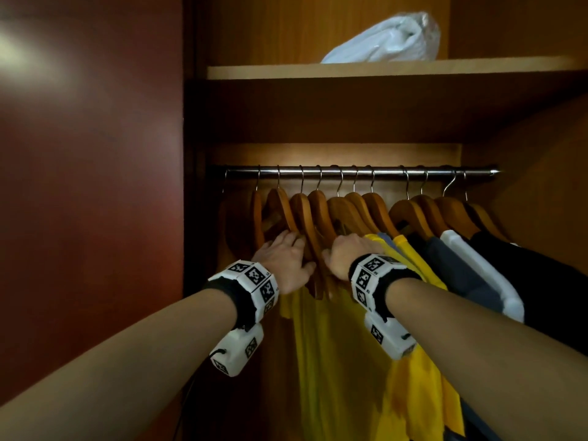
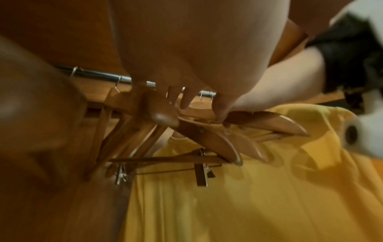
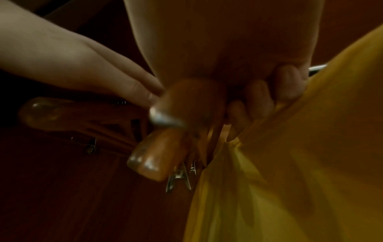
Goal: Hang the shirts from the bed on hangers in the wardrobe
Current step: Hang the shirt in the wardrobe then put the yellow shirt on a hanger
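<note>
Several wooden hangers (image 1: 315, 214) hang on a steel rail (image 1: 350, 170) in the wardrobe. A yellow shirt (image 1: 334, 361) hangs below my two hands. My left hand (image 1: 288, 257) reaches among the bare hangers at the left, its fingertips (image 2: 186, 103) fairly straight and resting on the hanger arms (image 2: 207, 135). My right hand (image 1: 348, 251) is just to the right. Its fingers (image 3: 259, 96) curl round the shoulder of the yellow shirt (image 3: 290, 163) at its hanger. Whatever lies under the palms is hidden in the head view.
More garments hang to the right: yellow, dark blue, white (image 1: 483, 275) and black. Some hangers carry metal clips (image 2: 202, 173). Above, a shelf (image 1: 286, 72) holds a white plastic bag (image 1: 385, 39). The red-brown wardrobe door (image 1: 89, 186) stands at the left.
</note>
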{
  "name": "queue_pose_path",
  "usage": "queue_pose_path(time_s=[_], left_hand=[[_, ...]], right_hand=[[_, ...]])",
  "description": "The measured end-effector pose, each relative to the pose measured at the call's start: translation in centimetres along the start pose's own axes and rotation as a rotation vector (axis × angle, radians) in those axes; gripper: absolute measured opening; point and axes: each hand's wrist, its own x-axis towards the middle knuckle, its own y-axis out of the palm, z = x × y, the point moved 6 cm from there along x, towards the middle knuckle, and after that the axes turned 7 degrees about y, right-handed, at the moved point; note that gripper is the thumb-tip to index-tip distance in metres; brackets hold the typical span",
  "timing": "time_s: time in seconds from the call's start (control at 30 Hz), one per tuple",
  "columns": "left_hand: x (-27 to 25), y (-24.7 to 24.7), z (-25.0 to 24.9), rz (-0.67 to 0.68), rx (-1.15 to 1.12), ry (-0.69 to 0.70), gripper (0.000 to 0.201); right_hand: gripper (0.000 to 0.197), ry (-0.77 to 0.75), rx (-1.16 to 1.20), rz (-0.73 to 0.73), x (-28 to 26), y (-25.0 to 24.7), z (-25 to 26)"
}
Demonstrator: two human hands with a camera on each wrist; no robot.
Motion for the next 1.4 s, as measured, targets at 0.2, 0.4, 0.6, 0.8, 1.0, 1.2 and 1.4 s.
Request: queue_pose_path(time_s=[0.2, 0.4, 0.6, 0.8, 1.0, 1.2, 1.4], left_hand=[[-0.7, -1.3, 0.2, 0.001, -0.024, 0.025, 0.070], [-0.3, -1.1, 1.2, -0.033, -0.069, 0.058, 0.073], [0.1, -2.0, -0.6, -0.269, -0.307, 0.108, 0.066], [-0.1, -2.1, -7.0, -0.302, -0.485, 0.178, 0.081], [-2.5, -3.1, -12.9, -0.303, -0.565, 0.220, 0.097], [-9.8, -3.4, -22.7, -0.245, -0.637, 0.370, 0.044], [-22.3, -2.0, -36.7, -0.137, -0.662, 0.572, 0.049]], right_hand=[[0.041, -0.020, 0.070, -0.081, -0.2, -1.6, -0.5], [0.041, -0.005, 0.067, -0.122, -1.9, -3.4, -1.9], [0.041, 0.029, 0.018, -0.124, -7.2, -3.1, -5.1], [0.034, 0.060, -0.022, -0.052, -14.9, -4.0, -11.2], [0.027, 0.105, -0.074, -0.009, -25.0, -6.9, -17.0], [0.024, 0.267, -0.171, 0.044, -34.8, -9.6, -24.0], [0.025, 0.588, -0.063, 0.122, -47.2, -9.9, -30.6]])
